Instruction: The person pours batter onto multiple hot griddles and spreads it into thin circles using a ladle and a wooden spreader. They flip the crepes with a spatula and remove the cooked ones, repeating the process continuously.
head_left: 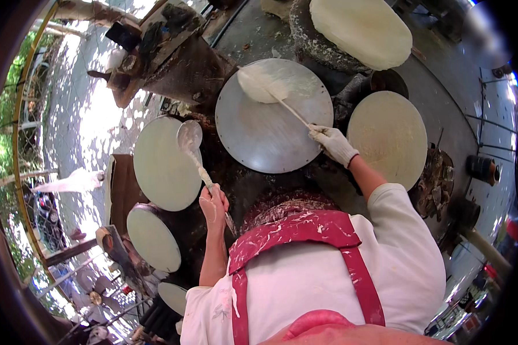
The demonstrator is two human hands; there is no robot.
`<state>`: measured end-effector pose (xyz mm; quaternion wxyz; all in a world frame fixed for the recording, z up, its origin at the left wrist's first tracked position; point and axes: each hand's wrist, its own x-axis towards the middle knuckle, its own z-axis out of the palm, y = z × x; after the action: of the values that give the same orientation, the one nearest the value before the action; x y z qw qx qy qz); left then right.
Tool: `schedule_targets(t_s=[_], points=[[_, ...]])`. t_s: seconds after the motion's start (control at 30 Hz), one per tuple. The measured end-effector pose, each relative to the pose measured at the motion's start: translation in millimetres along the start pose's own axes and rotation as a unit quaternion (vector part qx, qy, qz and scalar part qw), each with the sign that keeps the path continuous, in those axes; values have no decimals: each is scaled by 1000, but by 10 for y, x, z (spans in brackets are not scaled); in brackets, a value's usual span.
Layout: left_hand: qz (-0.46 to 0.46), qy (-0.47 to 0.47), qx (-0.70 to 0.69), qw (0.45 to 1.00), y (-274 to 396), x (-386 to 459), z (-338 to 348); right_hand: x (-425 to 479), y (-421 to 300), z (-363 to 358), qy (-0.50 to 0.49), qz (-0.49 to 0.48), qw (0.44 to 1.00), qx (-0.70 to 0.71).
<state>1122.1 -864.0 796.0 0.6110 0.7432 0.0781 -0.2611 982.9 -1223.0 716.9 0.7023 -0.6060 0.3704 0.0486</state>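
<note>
My bare left hand [214, 205] grips the batter-caked handle of a ladle [190, 137], whose bowl hangs over the right edge of a round pale disc [164, 168]. In a white knitted glove, my right hand [334, 143] closes on a thin stick [291, 108] that reaches across a large round metal plate [267, 142]. Pale, wet-looking batter [263, 82] lies spread over the upper part of that plate, under the stick. Right of the gloved hand stands another round, pale-coated disc [388, 138].
A large pale round sheet [364, 32] rests on a batter-splashed support at the top. More pale discs [154, 239] stand at lower left. A dark block-like stand [185, 64] with items on it is at upper left. A fan [95, 297] is at far lower left.
</note>
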Motion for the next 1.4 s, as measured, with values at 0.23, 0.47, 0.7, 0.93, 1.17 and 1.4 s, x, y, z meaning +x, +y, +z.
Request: schedule_targets(t_s=[0.23, 0.47, 0.7, 0.93, 1.17, 1.4], points=[[-5, 46, -29, 999, -85, -160, 81, 380, -173, -689, 51, -96, 993, -36], [-38, 71, -40, 996, -153, -220, 193, 313, -194, -229, -61, -44, 992, -97], [-24, 84, -26, 996, -175, -187, 214, 527, -413, -489, -120, 11, 991, -65], [-52, 86, -21, 995, -365, -231, 79, 442, -668, -563, -133, -31, 974, -182], [-80, 93, -3, 992, -479, -221, 11, 894, -154, -618, -203, -14, 971, -127], [-57, 85, 66, 993, -482, -34, -79, 1070, -644, -794, -135, -91, 962, -219]])
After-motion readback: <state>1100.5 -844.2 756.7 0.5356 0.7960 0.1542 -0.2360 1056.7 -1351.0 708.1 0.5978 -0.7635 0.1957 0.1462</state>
